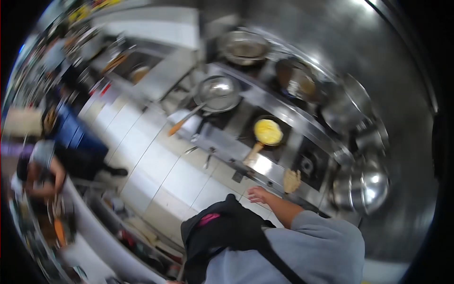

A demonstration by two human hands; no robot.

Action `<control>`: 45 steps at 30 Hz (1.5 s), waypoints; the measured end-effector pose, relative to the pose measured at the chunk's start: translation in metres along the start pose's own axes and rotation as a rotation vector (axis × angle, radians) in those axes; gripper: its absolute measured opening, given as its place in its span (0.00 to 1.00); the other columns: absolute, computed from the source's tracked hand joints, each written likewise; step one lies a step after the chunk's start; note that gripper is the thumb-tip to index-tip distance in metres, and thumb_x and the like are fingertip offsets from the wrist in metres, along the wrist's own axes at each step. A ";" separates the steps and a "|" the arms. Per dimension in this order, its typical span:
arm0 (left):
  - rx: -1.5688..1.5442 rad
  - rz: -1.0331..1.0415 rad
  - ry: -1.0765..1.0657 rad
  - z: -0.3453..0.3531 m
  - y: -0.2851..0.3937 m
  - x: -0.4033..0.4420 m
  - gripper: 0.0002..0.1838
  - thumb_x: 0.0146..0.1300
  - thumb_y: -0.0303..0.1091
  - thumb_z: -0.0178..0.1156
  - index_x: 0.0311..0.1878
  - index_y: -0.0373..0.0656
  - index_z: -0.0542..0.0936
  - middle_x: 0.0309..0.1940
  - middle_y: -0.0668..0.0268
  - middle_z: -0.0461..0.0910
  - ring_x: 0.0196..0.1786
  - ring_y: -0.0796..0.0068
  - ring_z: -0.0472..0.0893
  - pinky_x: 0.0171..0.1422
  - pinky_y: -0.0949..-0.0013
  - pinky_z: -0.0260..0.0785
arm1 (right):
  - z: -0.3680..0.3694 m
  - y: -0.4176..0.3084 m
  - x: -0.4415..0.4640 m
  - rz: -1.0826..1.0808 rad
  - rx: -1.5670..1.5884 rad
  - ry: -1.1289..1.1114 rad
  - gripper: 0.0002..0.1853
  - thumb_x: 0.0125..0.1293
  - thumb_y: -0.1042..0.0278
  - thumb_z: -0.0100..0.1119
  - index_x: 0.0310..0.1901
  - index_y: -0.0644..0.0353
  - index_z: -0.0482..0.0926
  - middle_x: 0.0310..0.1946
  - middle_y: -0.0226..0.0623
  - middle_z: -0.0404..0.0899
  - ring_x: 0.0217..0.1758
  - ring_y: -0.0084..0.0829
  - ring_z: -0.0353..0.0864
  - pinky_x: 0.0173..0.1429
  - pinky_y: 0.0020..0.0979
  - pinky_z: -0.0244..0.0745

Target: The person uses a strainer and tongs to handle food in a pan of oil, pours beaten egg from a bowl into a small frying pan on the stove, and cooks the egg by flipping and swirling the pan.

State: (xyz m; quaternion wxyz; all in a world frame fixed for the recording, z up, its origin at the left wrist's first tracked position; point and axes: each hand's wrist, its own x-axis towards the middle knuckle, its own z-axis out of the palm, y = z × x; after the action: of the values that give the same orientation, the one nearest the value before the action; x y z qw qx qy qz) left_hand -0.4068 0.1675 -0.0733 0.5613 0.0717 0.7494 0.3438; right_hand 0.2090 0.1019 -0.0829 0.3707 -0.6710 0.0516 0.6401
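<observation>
My right hand (258, 194) hangs in the air beside the front edge of the stove (222, 144), fingers loosely apart and holding nothing. Nearest to it on the stove's edge lies a crumpled beige cloth (292, 181). Farther along, a small pan holds a round of yellow food (268, 132), perhaps egg; a light wooden handle (254, 153) points from it towards me. A wide metal pan or strainer (217, 92) with a wooden handle (179, 126) rests on another burner. Only a sliver of skin shows at the bottom edge, perhaps my left hand; its fingers are hidden.
Large steel bowls (362, 189) and pots (347, 106) line the wall side of the stove. A pot (244, 47) stands at the back. Tiled floor (161, 165) runs alongside a counter (94, 217). Another person (47, 163) bends over that counter, near a blue bin (78, 135).
</observation>
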 end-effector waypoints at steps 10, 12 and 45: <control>0.679 0.015 -0.214 0.111 0.046 -0.025 0.22 0.62 0.45 0.53 0.55 0.41 0.68 0.43 0.58 0.76 0.36 0.63 0.78 0.33 0.62 0.72 | 0.006 -0.083 0.024 -0.159 0.729 -0.038 0.21 0.66 0.49 0.50 0.53 0.54 0.71 0.48 0.33 0.74 0.61 0.38 0.67 0.64 0.46 0.65; 0.748 0.034 -0.216 0.119 0.055 -0.029 0.20 0.63 0.42 0.53 0.54 0.42 0.69 0.42 0.59 0.76 0.34 0.65 0.78 0.31 0.63 0.72 | 0.010 -0.100 0.040 -0.181 0.751 -0.023 0.21 0.66 0.47 0.50 0.52 0.54 0.72 0.49 0.32 0.74 0.63 0.38 0.64 0.66 0.48 0.63; 1.317 0.487 -0.626 0.140 0.064 0.069 0.12 0.62 0.34 0.62 0.44 0.37 0.81 0.36 0.63 0.83 0.40 0.75 0.81 0.46 0.72 0.72 | -0.037 -0.086 -0.001 -0.501 0.373 0.362 0.27 0.66 0.37 0.50 0.22 0.53 0.65 0.12 0.25 0.62 0.09 0.21 0.59 0.13 0.26 0.54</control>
State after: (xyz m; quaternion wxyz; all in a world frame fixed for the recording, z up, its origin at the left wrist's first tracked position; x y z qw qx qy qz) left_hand -0.3251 0.3107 -0.1082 0.4973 0.6481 0.5688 -0.0958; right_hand 0.2856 0.1428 -0.0483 0.6171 -0.6860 0.0661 0.3797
